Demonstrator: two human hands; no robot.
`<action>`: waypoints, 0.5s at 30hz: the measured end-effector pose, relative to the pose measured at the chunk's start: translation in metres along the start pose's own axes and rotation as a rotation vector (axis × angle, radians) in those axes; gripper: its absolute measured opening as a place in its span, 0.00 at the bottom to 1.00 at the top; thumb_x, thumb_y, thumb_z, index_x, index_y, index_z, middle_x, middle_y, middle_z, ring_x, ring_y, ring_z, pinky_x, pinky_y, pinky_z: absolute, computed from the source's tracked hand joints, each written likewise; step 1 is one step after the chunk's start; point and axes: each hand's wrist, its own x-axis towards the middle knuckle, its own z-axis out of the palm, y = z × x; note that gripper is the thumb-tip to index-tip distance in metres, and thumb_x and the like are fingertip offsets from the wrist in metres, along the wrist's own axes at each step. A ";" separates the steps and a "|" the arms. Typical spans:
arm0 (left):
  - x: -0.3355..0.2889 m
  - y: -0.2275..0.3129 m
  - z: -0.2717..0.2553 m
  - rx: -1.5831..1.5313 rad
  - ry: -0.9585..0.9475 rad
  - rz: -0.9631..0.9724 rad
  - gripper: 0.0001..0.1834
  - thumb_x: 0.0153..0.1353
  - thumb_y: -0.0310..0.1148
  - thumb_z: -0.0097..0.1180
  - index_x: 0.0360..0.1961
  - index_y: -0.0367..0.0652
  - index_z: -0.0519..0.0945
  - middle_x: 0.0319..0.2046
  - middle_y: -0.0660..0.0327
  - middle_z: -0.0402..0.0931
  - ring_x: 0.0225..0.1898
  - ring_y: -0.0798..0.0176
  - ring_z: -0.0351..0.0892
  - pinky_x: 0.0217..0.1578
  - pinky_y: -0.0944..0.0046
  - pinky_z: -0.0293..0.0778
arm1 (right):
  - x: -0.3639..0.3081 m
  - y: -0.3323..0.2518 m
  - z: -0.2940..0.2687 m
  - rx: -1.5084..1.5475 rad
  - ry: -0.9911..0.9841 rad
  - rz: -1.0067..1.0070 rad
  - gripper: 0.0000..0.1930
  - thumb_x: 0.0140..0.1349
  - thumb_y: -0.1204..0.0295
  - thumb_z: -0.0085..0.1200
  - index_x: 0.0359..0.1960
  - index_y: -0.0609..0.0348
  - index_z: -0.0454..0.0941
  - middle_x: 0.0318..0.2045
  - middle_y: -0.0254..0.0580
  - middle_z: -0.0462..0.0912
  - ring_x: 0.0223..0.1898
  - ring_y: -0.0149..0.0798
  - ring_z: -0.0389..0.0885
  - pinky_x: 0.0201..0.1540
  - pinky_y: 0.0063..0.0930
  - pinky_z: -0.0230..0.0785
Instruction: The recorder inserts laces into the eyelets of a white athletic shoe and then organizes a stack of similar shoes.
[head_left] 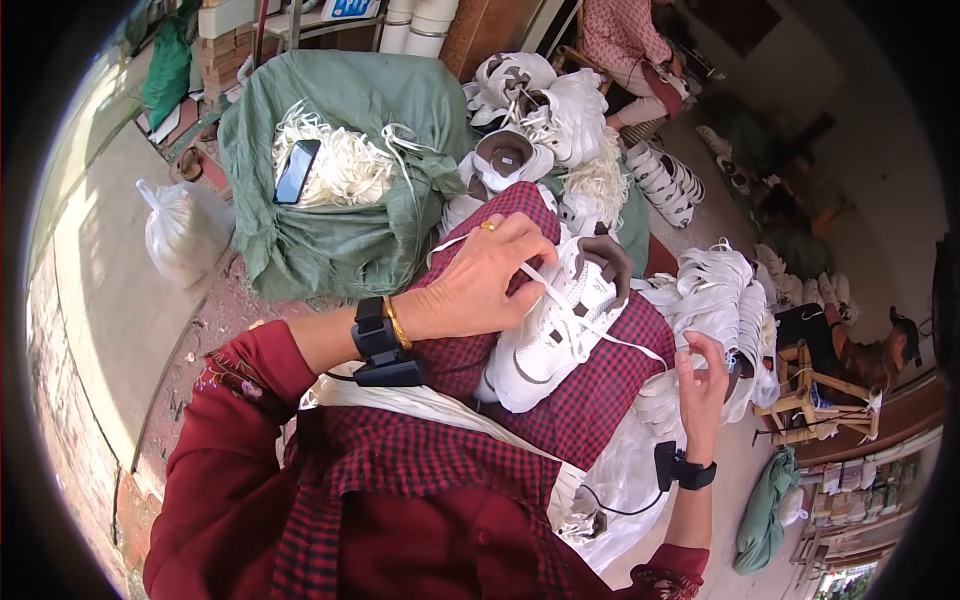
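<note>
White shoe has open room toward the right hand.

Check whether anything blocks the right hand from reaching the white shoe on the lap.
Nothing visible does. Between the right hand and the white shoe there is only checked cloth, with one end of the white lace extending over it toward the fingers.
</note>
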 end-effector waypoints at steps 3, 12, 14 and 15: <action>0.001 -0.007 0.001 0.000 -0.016 0.028 0.20 0.51 0.25 0.64 0.46 0.42 0.76 0.46 0.55 0.73 0.53 0.48 0.72 0.60 0.49 0.62 | -0.008 -0.056 0.012 0.007 -0.166 -0.162 0.15 0.49 0.77 0.68 0.41 0.58 0.83 0.41 0.40 0.76 0.40 0.37 0.74 0.39 0.29 0.69; -0.004 -0.007 0.012 -0.016 0.015 0.075 0.18 0.50 0.24 0.61 0.44 0.43 0.77 0.48 0.55 0.72 0.53 0.50 0.70 0.59 0.50 0.62 | -0.015 -0.066 0.060 -0.226 -0.303 -0.500 0.13 0.47 0.75 0.70 0.35 0.57 0.82 0.35 0.39 0.73 0.39 0.43 0.74 0.36 0.38 0.71; -0.007 -0.009 0.010 -0.014 0.029 0.071 0.17 0.50 0.24 0.61 0.44 0.43 0.77 0.48 0.56 0.72 0.53 0.50 0.70 0.59 0.50 0.61 | -0.012 -0.065 0.062 -0.189 -0.330 -0.504 0.11 0.49 0.75 0.69 0.35 0.57 0.81 0.33 0.38 0.74 0.37 0.42 0.74 0.34 0.38 0.71; -0.009 -0.010 0.010 -0.009 0.035 0.070 0.17 0.50 0.23 0.61 0.43 0.44 0.77 0.47 0.56 0.72 0.52 0.50 0.70 0.59 0.51 0.61 | -0.011 -0.068 0.063 -0.192 -0.337 -0.510 0.11 0.49 0.75 0.69 0.35 0.57 0.81 0.33 0.38 0.74 0.37 0.42 0.74 0.34 0.38 0.71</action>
